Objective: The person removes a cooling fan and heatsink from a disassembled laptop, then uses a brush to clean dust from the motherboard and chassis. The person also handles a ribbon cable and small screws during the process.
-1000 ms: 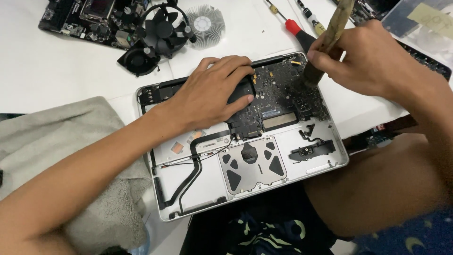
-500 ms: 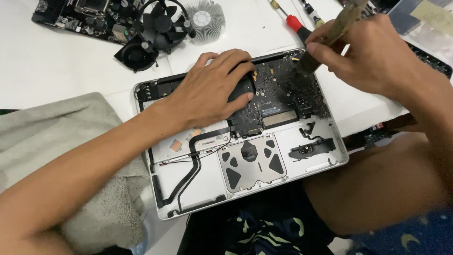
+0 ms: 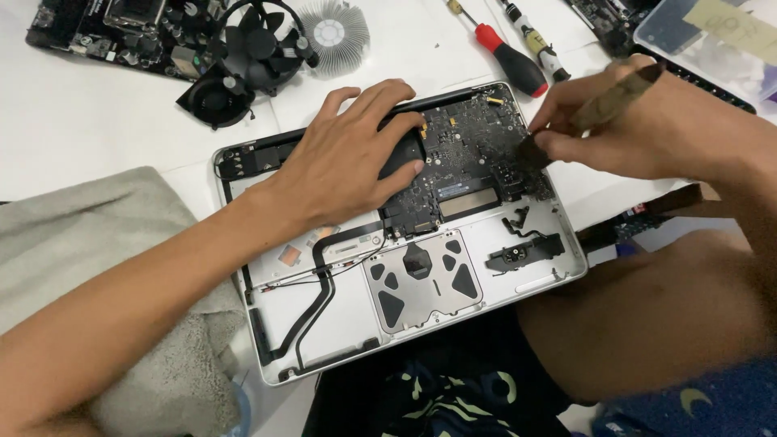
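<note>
An opened silver laptop shell (image 3: 340, 340) lies bottom-up on the white table, its dark logic board (image 3: 477, 154) exposed at the far side. My left hand (image 3: 348, 158) rests flat on the board and fan area, pressing the shell down. My right hand (image 3: 639, 129) grips a small brush (image 3: 595, 109) with a worn wooden handle; its dark bristles touch the right edge of the board. The trackpad underside (image 3: 425, 279) and a black cable (image 3: 312, 311) lie nearer to me.
A grey towel (image 3: 89, 243) lies at the left. At the back are a circuit board (image 3: 121, 28), a black cooling fan (image 3: 259, 44), a round metal heatsink (image 3: 332, 32), a red-handled screwdriver (image 3: 506, 53) and a clear plastic box (image 3: 712, 40). My knee (image 3: 647, 316) is below the laptop's right edge.
My right hand and the brush have shifted along the right side of the board, toward its edge. My left hand has stayed pressed on the board.
</note>
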